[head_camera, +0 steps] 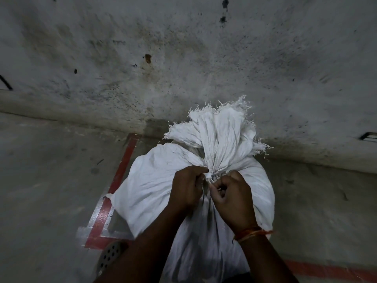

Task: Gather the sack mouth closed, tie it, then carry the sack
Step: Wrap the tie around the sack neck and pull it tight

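A full white woven sack (151, 190) stands on the floor in front of me. Its mouth (220, 131) is gathered into a frayed bunch that fans out above a narrow neck. A thin white tie (211, 177) wraps that neck. My left hand (187, 188) pinches the tie on the left of the neck. My right hand (232, 199) grips the tie's other end just right of it, with a red thread band on its wrist. Both hands press against the sack's top.
The sack sits on a grey concrete floor next to a stained grey wall (183, 58). Red floor lines (122, 166) with silver edging run beside and behind the sack. A dark perforated strap (111, 256) shows at my left forearm.
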{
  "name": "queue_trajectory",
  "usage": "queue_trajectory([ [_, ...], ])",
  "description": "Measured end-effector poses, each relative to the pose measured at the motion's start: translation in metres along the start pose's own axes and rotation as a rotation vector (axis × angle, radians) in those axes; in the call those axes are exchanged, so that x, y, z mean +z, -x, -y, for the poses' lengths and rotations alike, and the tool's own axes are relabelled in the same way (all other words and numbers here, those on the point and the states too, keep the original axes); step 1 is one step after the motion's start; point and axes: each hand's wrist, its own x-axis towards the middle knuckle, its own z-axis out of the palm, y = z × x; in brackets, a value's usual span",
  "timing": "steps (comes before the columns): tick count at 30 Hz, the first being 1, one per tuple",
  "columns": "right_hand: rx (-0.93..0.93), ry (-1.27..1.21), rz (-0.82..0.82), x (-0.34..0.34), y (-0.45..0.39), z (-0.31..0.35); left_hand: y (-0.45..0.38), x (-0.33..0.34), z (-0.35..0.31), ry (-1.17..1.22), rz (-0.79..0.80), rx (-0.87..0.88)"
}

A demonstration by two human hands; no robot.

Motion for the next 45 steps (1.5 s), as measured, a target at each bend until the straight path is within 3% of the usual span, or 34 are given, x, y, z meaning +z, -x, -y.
queue_trajectory([
  [14,0.087,-0.035,-0.037,0.014,-0.001,-0.005,0.0,-0.002,-0.005,0.02,0.005,0.034],
  [21,-0.014,-0.129,0.121,-0.004,-0.009,-0.011,0.001,0.0,0.0,0.003,0.008,0.016],
  [28,0.024,-0.095,0.027,0.003,-0.007,-0.006,-0.002,-0.003,-0.006,0.003,0.01,0.023],
  [33,-0.014,-0.151,0.121,-0.008,-0.011,-0.011,-0.001,-0.005,-0.009,0.002,0.004,0.033],
  [38,-0.075,-0.107,0.095,-0.003,-0.011,-0.007,-0.001,-0.004,-0.005,0.004,0.003,0.026],
  [45,-0.135,0.007,0.311,-0.005,-0.018,-0.011,-0.001,-0.001,0.001,0.013,0.064,-0.071],
])
